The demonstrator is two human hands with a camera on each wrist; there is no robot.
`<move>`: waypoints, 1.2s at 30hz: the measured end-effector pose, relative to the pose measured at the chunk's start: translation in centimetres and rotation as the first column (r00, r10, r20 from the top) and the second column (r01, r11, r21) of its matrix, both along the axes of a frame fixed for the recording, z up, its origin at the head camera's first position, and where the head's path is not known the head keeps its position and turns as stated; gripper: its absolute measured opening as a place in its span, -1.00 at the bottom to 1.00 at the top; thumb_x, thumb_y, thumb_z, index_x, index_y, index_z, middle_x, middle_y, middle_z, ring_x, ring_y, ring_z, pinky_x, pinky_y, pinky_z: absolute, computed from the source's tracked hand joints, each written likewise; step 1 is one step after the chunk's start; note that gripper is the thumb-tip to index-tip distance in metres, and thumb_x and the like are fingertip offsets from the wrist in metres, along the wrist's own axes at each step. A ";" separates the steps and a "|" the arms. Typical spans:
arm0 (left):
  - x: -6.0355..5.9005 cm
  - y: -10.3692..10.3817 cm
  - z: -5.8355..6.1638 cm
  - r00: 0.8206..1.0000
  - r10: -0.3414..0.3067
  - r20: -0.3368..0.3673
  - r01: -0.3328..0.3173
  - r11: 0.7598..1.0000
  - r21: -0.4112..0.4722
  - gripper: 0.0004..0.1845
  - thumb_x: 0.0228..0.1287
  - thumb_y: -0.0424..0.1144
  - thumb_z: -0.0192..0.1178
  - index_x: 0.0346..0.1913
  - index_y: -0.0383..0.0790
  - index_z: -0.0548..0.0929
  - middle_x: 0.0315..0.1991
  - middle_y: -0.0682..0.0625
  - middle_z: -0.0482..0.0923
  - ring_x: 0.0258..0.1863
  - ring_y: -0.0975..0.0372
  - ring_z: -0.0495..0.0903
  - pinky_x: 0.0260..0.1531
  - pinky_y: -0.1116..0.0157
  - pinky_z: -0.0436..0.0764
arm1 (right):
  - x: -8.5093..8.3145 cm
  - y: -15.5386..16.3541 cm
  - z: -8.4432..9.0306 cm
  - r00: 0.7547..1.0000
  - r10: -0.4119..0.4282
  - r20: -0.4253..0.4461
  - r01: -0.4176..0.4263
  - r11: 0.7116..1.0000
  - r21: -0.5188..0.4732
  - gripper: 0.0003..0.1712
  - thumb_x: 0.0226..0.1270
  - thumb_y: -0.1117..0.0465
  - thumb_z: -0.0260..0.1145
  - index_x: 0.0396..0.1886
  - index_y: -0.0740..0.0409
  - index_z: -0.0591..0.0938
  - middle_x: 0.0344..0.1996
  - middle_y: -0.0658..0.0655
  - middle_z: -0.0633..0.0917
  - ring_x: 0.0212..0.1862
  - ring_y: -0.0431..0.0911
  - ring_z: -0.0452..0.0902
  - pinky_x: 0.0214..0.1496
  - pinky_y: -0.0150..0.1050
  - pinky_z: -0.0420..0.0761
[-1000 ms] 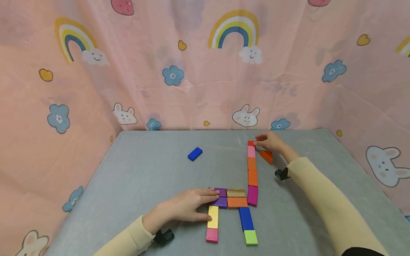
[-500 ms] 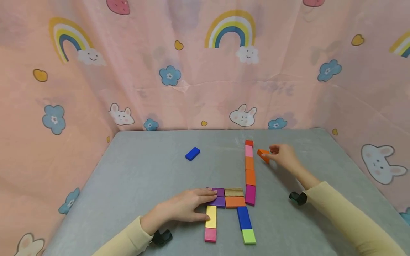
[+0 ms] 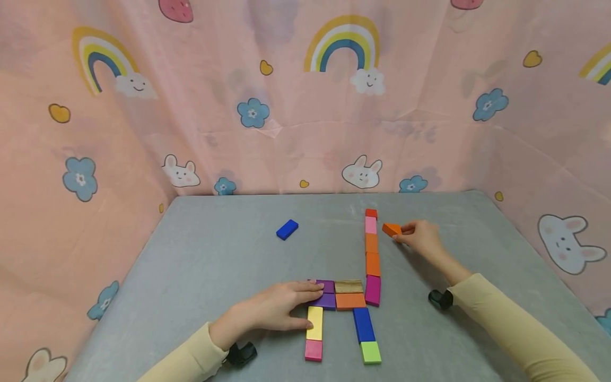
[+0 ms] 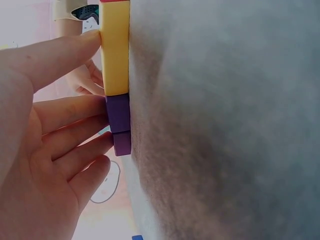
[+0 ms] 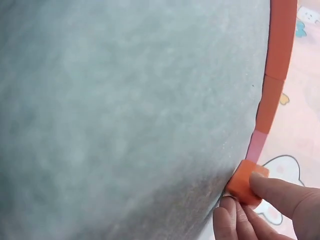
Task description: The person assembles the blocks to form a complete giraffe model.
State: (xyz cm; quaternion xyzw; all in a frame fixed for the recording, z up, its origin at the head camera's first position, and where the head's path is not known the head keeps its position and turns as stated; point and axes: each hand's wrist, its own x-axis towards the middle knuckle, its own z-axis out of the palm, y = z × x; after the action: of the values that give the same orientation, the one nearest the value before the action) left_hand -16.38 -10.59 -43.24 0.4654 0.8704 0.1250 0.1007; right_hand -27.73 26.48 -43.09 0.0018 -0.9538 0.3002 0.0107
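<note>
My right hand (image 3: 422,239) pinches an orange triangular block (image 3: 391,229) between thumb and fingers, just right of the upright column's far end. In the right wrist view the thumb presses on that orange block (image 5: 245,183). My left hand (image 3: 274,307) lies with fingers extended over the left part of the flat block layout. Its fingertips rest on the purple blocks (image 3: 328,301), and its thumb is at the yellow block (image 3: 314,323). The left wrist view shows these fingertips along the yellow block (image 4: 115,50) and purple blocks (image 4: 119,114).
The column has a red block (image 3: 371,213), a pink block (image 3: 371,225), orange blocks (image 3: 373,263) and a magenta block (image 3: 373,291). A wood-patterned block (image 3: 348,286) joins the purple ones. A loose blue block (image 3: 287,229) lies at the back on the grey table (image 3: 215,249).
My right hand has left the red block at the column's top, moved right and taken hold of the orange triangular block, turning it slightly. The left hand stays in place.
</note>
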 end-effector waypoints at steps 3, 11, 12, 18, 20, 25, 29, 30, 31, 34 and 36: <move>0.1 0.1 0.0 1.000 0.000 0.010 0.000 1.000 0.004 -0.32 0.29 0.15 0.11 0.38 -0.10 0.33 0.42 0.06 0.24 0.39 0.20 0.26 0.27 0.18 0.39 | 0.0 0.1 -0.1 1.000 0.013 -0.028 -0.013 1.000 0.012 -0.49 0.14 0.14 0.41 -0.07 0.51 0.61 -0.23 0.42 0.70 -0.44 -0.03 0.63 -0.47 -0.31 0.59; 0.1 0.2 0.2 1.000 0.002 0.010 -0.002 1.000 0.002 -0.32 0.29 0.15 0.12 0.38 -0.10 0.33 0.42 0.06 0.24 0.39 0.20 0.26 0.27 0.18 0.39 | -0.4 0.4 0.1 0.998 0.029 -0.064 -0.025 0.998 0.056 -0.54 0.17 0.17 0.39 -0.11 0.50 0.64 -0.23 0.42 0.70 -0.42 0.00 0.61 -0.47 -0.26 0.58; 0.1 0.2 0.2 1.000 0.004 0.013 -0.004 1.000 0.002 -0.32 0.29 0.15 0.12 0.38 -0.10 0.33 0.42 0.06 0.24 0.39 0.20 0.25 0.27 0.18 0.39 | -0.6 0.5 0.1 0.997 0.027 -0.069 -0.022 0.998 0.059 -0.55 0.18 0.17 0.39 -0.11 0.50 0.64 -0.22 0.43 0.69 -0.37 0.05 0.62 -0.42 -0.22 0.61; 0.1 0.1 0.2 1.000 0.010 0.018 -0.010 1.000 -0.001 -0.32 0.28 0.14 0.13 0.38 -0.10 0.33 0.42 0.07 0.24 0.39 0.20 0.25 0.28 0.17 0.38 | -2.0 1.0 0.3 0.996 0.002 -0.091 0.005 0.997 0.082 -0.57 0.23 0.18 0.35 -0.06 0.47 0.63 -0.11 0.44 0.66 -0.08 0.23 0.54 -0.15 0.01 0.61; 0.2 0.2 0.2 1.000 0.006 0.010 -0.006 1.000 -0.001 -0.32 0.28 0.14 0.13 0.38 -0.10 0.34 0.42 0.06 0.24 0.39 0.20 0.26 0.27 0.18 0.39 | -2.4 1.1 0.4 0.996 0.002 -0.094 0.007 0.996 0.092 -0.57 0.24 0.18 0.34 -0.04 0.46 0.63 -0.09 0.44 0.65 -0.06 0.25 0.54 -0.16 0.01 0.60; 0.2 0.2 0.2 1.000 0.004 0.008 -0.004 1.000 0.000 -0.32 0.29 0.14 0.12 0.38 -0.10 0.33 0.42 0.06 0.24 0.39 0.20 0.26 0.26 0.18 0.40 | -3.2 1.2 0.4 0.996 0.018 -0.090 -0.008 0.994 0.112 -0.59 0.25 0.21 0.33 -0.01 0.43 0.62 -0.07 0.42 0.65 -0.10 0.24 0.58 -0.22 -0.01 0.62; 0.2 0.2 0.3 1.000 0.002 0.009 -0.002 1.000 0.003 -0.32 0.29 0.14 0.13 0.38 -0.10 0.34 0.42 0.06 0.24 0.39 0.19 0.26 0.26 0.18 0.40 | -3.9 1.0 0.4 0.997 0.015 -0.070 -0.006 0.992 0.123 -0.59 0.26 0.21 0.32 0.01 0.43 0.61 -0.04 0.42 0.64 -0.03 0.27 0.53 -0.10 0.05 0.59; 0.1 0.2 0.3 1.000 0.001 0.009 -0.001 1.000 0.005 -0.32 0.29 0.13 0.13 0.38 -0.11 0.34 0.42 0.05 0.24 0.39 0.19 0.26 0.26 0.18 0.40 | -4.1 0.9 0.3 0.998 0.012 -0.065 -0.004 0.992 0.126 -0.58 0.25 0.21 0.33 0.01 0.43 0.61 -0.04 0.42 0.64 -0.01 0.28 0.51 -0.07 0.07 0.58; 0.1 0.2 0.3 1.000 0.000 0.007 0.000 1.000 0.006 -0.32 0.29 0.13 0.13 0.38 -0.11 0.34 0.41 0.05 0.24 0.39 0.19 0.27 0.26 0.18 0.40 | -4.2 0.9 0.3 0.998 0.010 -0.061 -0.002 0.991 0.130 -0.58 0.25 0.21 0.33 0.01 0.43 0.61 -0.05 0.42 0.64 0.00 0.28 0.50 -0.04 0.08 0.56; 0.1 0.2 0.3 1.000 -0.002 0.005 0.002 1.000 0.010 -0.32 0.29 0.13 0.13 0.38 -0.11 0.34 0.41 0.04 0.25 0.38 0.19 0.27 0.26 0.18 0.41 | -4.6 0.7 0.4 0.998 0.010 -0.057 -0.001 0.990 0.144 -0.58 0.25 0.21 0.34 0.01 0.42 0.61 -0.06 0.41 0.65 0.01 0.28 0.48 0.00 0.09 0.54; 0.1 0.1 0.3 1.000 -0.003 0.006 0.003 1.000 0.011 -0.32 0.29 0.13 0.12 0.38 -0.11 0.34 0.41 0.05 0.24 0.38 0.20 0.27 0.26 0.18 0.41 | -4.9 0.6 0.4 0.998 0.013 -0.060 -0.004 0.989 0.146 -0.58 0.23 0.21 0.35 0.00 0.42 0.62 -0.08 0.41 0.65 0.00 0.27 0.49 -0.01 0.09 0.54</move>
State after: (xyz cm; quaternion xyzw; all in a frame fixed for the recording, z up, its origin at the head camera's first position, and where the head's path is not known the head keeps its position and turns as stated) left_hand -16.27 -10.45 -42.98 0.4671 0.8686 0.1310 0.1008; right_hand -32.61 27.06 -42.72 0.0156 -0.9725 0.2293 0.0382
